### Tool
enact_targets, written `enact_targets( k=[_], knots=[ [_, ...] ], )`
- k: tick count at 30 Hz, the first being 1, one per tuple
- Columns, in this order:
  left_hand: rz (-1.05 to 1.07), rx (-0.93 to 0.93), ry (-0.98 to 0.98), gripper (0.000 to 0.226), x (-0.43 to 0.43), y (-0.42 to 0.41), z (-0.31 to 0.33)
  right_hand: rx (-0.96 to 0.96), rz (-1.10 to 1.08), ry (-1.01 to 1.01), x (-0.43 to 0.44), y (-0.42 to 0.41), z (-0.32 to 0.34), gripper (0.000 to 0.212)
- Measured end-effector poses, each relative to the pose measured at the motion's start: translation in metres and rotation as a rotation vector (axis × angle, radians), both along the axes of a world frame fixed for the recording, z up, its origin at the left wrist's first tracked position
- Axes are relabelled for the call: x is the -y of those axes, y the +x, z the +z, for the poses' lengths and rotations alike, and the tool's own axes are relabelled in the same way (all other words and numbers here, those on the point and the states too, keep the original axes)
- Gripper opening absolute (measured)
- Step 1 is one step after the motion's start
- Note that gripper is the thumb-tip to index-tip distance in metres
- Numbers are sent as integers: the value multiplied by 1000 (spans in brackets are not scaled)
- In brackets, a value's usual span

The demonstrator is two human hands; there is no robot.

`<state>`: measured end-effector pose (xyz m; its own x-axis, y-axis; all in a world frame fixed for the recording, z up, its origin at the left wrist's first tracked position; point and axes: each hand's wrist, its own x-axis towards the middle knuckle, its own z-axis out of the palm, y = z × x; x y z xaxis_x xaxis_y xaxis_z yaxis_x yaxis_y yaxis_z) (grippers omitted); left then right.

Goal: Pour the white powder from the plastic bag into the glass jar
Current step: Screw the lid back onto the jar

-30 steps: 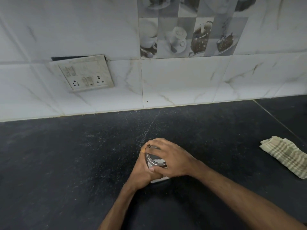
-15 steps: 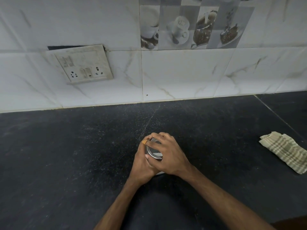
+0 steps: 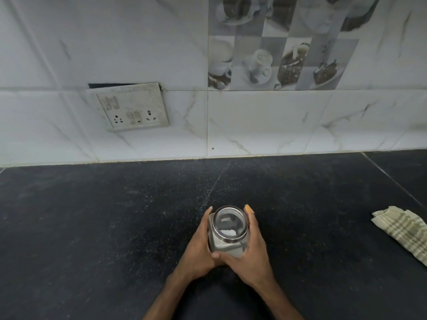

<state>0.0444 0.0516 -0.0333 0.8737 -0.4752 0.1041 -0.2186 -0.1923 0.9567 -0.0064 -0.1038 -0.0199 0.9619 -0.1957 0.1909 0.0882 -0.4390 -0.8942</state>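
Observation:
A glass jar (image 3: 227, 229) with a metal-rimmed top stands on the black counter (image 3: 104, 227) at the lower middle. White powder shows inside it through the top. My left hand (image 3: 201, 248) holds the jar's left side and my right hand (image 3: 248, 252) holds its right side, thumbs meeting at the near face. Both hands wrap the jar's body. No plastic bag is in view.
A folded checked cloth (image 3: 403, 229) lies on the counter at the right edge. A white tiled wall with a switch and socket plate (image 3: 132, 107) rises behind the counter. Fine white specks dust the counter around the jar.
My right hand has come off the top of the jar and moved down to its right side, so the jar's top now shows. The camera has tilted a little.

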Motion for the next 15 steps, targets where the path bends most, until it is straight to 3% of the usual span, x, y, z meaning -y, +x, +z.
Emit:
enact_targets(
  k=[6, 15],
  knots=[
    [110, 61, -31, 75, 7, -5, -2, 0, -176, -38, -23, -9, -8, 137],
    [130, 101, -25, 60, 5, 22, 5, 30, -277, -80, -30, 25, -7, 124]
  ],
)
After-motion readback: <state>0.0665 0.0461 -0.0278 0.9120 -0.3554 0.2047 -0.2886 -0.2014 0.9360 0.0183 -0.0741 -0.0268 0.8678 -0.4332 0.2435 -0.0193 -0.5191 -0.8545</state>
